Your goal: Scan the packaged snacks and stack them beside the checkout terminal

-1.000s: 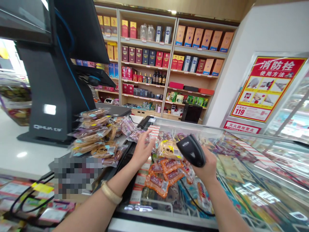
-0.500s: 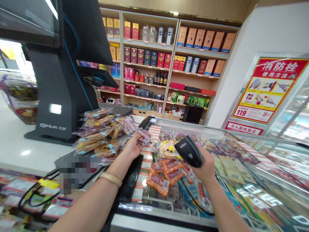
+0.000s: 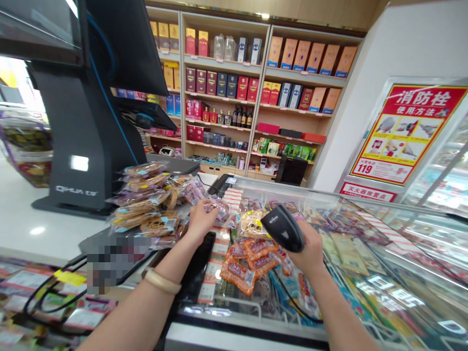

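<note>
My right hand (image 3: 310,247) is wrapped round the handle of a black barcode scanner (image 3: 283,228), whose head points left over the glass counter. My left hand (image 3: 202,220) has its fingers curled on a clear-wrapped snack packet (image 3: 221,206) with purplish print; the fingertips are partly hidden. Left of that hand rises a pile of clear-bagged brown snacks (image 3: 144,204). Below the scanner lie several orange snack packets (image 3: 241,274), with a yellow-labelled bag (image 3: 251,224) just behind them.
A dark register stand (image 3: 82,141) with screens stands at the left. The glass-topped case (image 3: 351,214) stretches right, with packaged goods beneath the glass. Scanner cable (image 3: 292,300) loops over the front. Shelves of boxes and bottles (image 3: 224,102) line the back wall; a red poster (image 3: 409,131) hangs right.
My left hand's fingers have curled in on the purplish packet, and the wrist has risen slightly. The scanner has stayed nearly in place, and the view has shifted a little.
</note>
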Demonstrator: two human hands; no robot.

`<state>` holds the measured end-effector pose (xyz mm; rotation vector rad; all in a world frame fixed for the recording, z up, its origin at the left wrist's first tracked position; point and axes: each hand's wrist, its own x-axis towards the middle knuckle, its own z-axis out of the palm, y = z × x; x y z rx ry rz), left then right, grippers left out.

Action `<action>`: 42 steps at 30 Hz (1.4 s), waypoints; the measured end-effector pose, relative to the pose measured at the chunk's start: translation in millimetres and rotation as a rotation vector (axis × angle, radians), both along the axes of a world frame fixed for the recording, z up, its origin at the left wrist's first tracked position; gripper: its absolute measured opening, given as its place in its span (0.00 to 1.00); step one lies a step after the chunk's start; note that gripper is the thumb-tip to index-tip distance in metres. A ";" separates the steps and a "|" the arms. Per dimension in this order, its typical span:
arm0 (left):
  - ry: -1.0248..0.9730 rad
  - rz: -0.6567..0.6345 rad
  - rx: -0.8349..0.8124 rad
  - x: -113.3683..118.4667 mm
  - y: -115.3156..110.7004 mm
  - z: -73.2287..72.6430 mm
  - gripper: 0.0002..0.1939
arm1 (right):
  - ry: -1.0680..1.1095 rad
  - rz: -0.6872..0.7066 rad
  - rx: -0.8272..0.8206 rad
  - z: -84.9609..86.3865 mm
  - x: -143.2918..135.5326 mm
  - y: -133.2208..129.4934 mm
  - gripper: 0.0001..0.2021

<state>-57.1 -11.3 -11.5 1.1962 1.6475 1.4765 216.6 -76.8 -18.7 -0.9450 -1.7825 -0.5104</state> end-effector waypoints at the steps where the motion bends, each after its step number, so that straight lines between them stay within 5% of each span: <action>1: 0.203 0.005 0.024 -0.7 -0.7 -0.6 0.21 | -0.004 0.001 0.007 0.6 -0.4 -0.2 0.09; 5: 0.917 -0.070 -0.096 -0.6 -1.2 -4.1 0.34 | -0.019 -0.002 0.018 1.4 -0.9 -0.3 0.08; 9: 1.058 -0.113 -0.212 -1.4 0.9 -6.9 0.38 | -0.018 0.006 0.012 0.8 -0.8 0.1 0.08; 17: 0.877 0.020 -0.009 -3.8 7.6 -7.7 0.18 | -0.012 0.019 0.015 -0.6 -0.1 1.2 0.09; 22: 0.650 -0.036 0.144 -6.2 14.7 -10.6 0.08 | -0.014 0.022 0.004 -1.8 1.0 1.8 0.10; 31: 0.539 -0.024 0.136 -13.4 17.0 -9.2 0.09 | -0.024 0.032 0.021 2.1 -3.0 -0.8 0.13; 38: 0.052 -0.092 0.589 0.8 0.2 3.4 0.13 | -0.010 0.050 -0.007 2.7 -6.1 -1.4 0.12; 42: 0.110 -0.167 0.695 10.3 -15.7 9.2 0.12 | -0.054 0.030 -0.055 0.6 -6.7 -0.3 0.12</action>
